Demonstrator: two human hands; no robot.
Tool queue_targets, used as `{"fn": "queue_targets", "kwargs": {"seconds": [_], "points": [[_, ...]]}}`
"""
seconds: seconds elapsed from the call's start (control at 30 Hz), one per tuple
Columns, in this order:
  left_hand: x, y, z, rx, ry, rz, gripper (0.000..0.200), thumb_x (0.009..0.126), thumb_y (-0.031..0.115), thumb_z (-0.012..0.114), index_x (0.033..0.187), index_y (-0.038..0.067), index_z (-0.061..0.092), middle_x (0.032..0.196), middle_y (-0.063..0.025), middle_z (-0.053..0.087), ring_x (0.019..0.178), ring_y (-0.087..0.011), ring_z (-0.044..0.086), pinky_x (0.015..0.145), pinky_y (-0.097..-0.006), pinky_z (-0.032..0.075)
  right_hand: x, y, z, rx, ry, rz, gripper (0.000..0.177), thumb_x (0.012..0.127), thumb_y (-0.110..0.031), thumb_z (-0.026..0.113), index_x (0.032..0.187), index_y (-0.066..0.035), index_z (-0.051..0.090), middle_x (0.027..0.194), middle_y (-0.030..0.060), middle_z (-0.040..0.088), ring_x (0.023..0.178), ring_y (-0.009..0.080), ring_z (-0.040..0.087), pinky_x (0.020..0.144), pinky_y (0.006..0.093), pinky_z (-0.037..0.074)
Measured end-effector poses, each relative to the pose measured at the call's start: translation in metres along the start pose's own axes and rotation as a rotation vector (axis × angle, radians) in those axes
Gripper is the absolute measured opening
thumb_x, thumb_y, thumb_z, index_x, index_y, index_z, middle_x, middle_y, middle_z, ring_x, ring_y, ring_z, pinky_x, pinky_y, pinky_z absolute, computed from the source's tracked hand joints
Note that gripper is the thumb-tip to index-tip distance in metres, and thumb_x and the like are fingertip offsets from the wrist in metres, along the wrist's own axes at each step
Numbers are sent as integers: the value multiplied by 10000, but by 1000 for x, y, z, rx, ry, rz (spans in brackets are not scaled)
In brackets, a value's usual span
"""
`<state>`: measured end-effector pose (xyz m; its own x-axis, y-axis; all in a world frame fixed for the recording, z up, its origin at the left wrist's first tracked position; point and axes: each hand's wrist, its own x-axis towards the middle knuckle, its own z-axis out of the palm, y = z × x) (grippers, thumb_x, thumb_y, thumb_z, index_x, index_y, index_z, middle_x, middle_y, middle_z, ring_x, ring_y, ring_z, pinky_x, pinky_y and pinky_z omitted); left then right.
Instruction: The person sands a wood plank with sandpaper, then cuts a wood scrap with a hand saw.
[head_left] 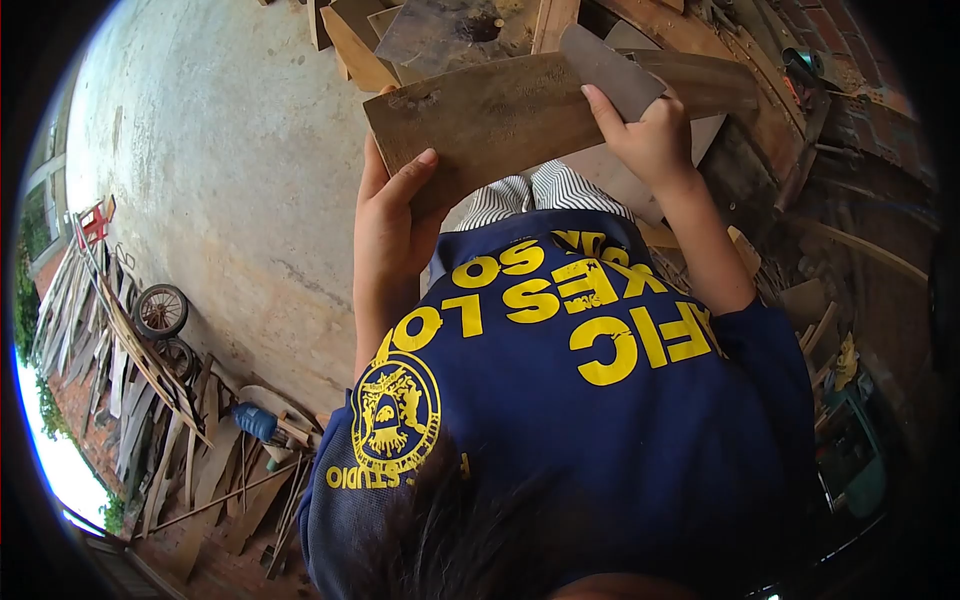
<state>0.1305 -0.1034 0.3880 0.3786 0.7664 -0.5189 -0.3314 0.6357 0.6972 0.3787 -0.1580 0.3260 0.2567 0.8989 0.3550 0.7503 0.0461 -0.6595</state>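
Note:
A long brown wooden board point(480, 115), wide at the left and narrowing to the right, is held up in front of my body. My left hand point(398, 205) grips its wide left end, thumb on the near face and fingers mostly hidden behind. On the right, my right hand point(648, 138) is closed around a folded sheet of grey-brown sandpaper point(612, 78). This sheet lies over the board's upper face, its far end reaching past the top edge. The right fingertips are partly hidden by the sheet and the board.
Wooden offcuts point(355, 45) and a stained dark panel point(455, 35) lie beyond the board. Concrete floor point(230, 150) stretches to the left. Stacked wood strips point(130, 360), a small wheel point(160, 311) and a blue container point(255, 421) are at lower left.

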Motion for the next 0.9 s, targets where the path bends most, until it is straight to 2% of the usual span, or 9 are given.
{"fn": "queue_targets", "kwargs": {"seconds": [0.13, 0.27, 0.33, 0.47, 0.57, 0.67, 0.8, 0.87, 0.9], "points": [[-2, 2, 4, -13, -22, 15, 551, 862, 20, 505, 1375, 67, 307, 1261, -191, 468, 1150, -335, 512, 933, -489, 470, -16, -66, 3, 111, -156, -189, 264, 695, -226, 781, 779, -2, 667, 722, 115, 623, 607, 288, 641, 547, 331, 512], [-3, 2, 4, -36, -2, 8, 574, 840, -5, 470, 1381, 82, 296, 1269, -179, 473, 1139, -332, 530, 909, -461, 501, -11, -9, -3, 79, -51, -141, 231, 725, -225, 762, 785, -20, 675, 717, 112, 655, 602, 261, 656, 532, 314, 515], [-2, -1, 0, -51, -3, 3, 586, 830, -5, 460, 1385, 84, 295, 1269, -174, 475, 1144, -331, 526, 911, -455, 501, -7, 21, -9, 2, -33, 32, 226, 750, -233, 746, 788, -20, 679, 719, 112, 673, 612, 258, 667, 537, 321, 519], [-2, -3, 2, -52, -8, 21, 608, 817, -2, 442, 1398, 89, 291, 1272, -162, 477, 1150, -324, 522, 908, -450, 502, -3, 4, -3, 3, -31, 105, 228, 741, -233, 753, 789, -22, 680, 730, 110, 670, 617, 263, 662, 551, 326, 522], [-3, 0, 4, -79, -24, 14, 617, 813, -5, 451, 1402, 88, 289, 1271, -158, 478, 1150, -318, 522, 902, -445, 506, -7, -42, 8, 232, -53, -97, 222, 728, -224, 763, 798, -28, 686, 746, 105, 664, 623, 263, 653, 557, 326, 521], [-3, -1, 2, -93, -33, 16, 619, 815, -10, 455, 1402, 95, 290, 1263, -154, 484, 1133, -306, 531, 890, -437, 513, -8, -39, 4, 163, -175, -145, 232, 712, -219, 774, 814, -27, 691, 760, 108, 656, 628, 260, 645, 554, 317, 515], [1, -3, -5, -100, -21, 12, 624, 817, -16, 459, 1404, 111, 292, 1254, -148, 489, 1114, -293, 539, 880, -431, 517, 5, 30, 3, -37, 57, -167, 276, 739, -276, 755, 785, -12, 687, 682, 126, 653, 568, 262, 635, 503, 309, 494], [5, -4, -11, -133, -39, -35, 618, 821, -17, 456, 1402, 125, 299, 1256, -142, 486, 1112, -281, 538, 882, -423, 514, 11, 39, -7, -381, -156, 305, 231, 825, -220, 687, 836, 11, 680, 690, 129, 674, 580, 232, 654, 545, 304, 497], [5, -3, -10, -138, -43, -34, 618, 821, -17, 456, 1402, 125, 299, 1256, -142, 486, 1112, -281, 538, 882, -423, 514, 9, 37, -6, -388, -155, 302, 231, 825, -220, 687, 836, 11, 680, 690, 129, 674, 580, 232, 654, 545, 304, 497]]}}
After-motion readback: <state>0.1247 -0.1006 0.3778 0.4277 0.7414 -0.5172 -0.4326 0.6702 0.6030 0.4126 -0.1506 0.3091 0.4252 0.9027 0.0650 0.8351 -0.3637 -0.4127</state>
